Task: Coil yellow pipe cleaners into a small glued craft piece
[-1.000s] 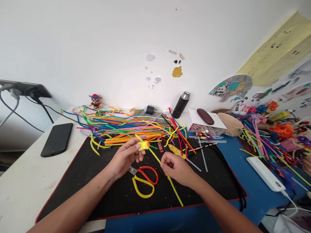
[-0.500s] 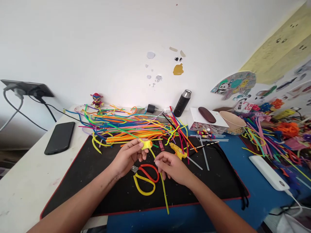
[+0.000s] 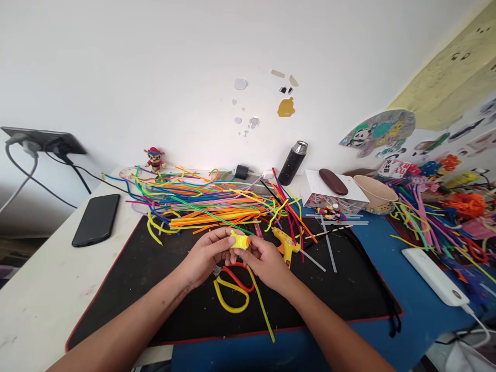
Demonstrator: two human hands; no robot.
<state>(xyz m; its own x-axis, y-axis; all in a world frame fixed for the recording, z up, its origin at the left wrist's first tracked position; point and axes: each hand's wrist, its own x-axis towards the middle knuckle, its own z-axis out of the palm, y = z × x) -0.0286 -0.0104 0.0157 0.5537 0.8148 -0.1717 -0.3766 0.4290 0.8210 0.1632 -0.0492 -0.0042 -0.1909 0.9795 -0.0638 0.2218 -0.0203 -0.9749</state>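
Observation:
My left hand (image 3: 205,254) pinches a small yellow coil of pipe cleaner (image 3: 239,240) above the black mat (image 3: 155,289). My right hand (image 3: 265,261) is closed on the same coil from the right, and the loose yellow tail (image 3: 262,306) of the pipe cleaner runs down from it toward the mat's front edge. Red and yellow scissors (image 3: 232,289) lie on the mat just under both hands. A yellow glue gun (image 3: 285,243) lies right of my right hand.
A big heap of coloured pipe cleaners (image 3: 201,201) lies behind the hands. A black phone (image 3: 96,219) is at the left, a dark flask (image 3: 293,163), a white box (image 3: 333,194) and a paper bowl (image 3: 375,194) at the back right, a white power strip (image 3: 434,276) on the right.
My right hand has slid up along the yellow tail and closed in on the coil, meeting my left hand. The tail has swung left and nearer to upright.

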